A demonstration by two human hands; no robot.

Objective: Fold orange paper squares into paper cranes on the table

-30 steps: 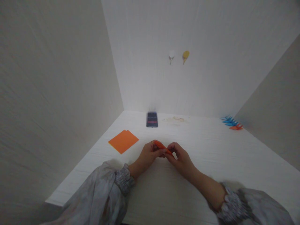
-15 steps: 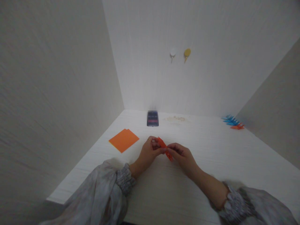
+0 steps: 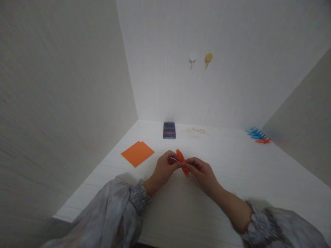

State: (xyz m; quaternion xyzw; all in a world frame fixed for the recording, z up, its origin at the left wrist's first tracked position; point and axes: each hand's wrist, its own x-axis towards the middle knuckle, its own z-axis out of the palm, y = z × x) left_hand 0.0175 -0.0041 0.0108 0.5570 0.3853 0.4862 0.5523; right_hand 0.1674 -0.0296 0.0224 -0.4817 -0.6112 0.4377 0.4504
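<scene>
A narrow folded piece of orange origami paper [image 3: 180, 155] is pinched between my two hands over the table. My left hand [image 3: 165, 167] grips its left side, thumb in front and fingers curled behind. From the right, my right hand [image 3: 203, 172] holds it near the middle between thumb and forefinger. The paper stands tilted, its pointed upper end leaning left and its lower end split into points. Fingers hide part of its middle. Left of my left hand lie orange paper sheets [image 3: 137, 154], slightly offset from one another.
A dark phone-like device [image 3: 169, 130], its face blurred, is at the back of the white table [image 3: 227, 162]. Folded blue paper figures [image 3: 256, 133] and an orange one [image 3: 263, 140] sit by the right wall. White [image 3: 192, 60] and yellow hooks [image 3: 209, 58] are on the back wall.
The folded orange paper has turned a little more upright between my fingers. Both hands keep their hold in nearly the same place. The whole view has shifted slightly.
</scene>
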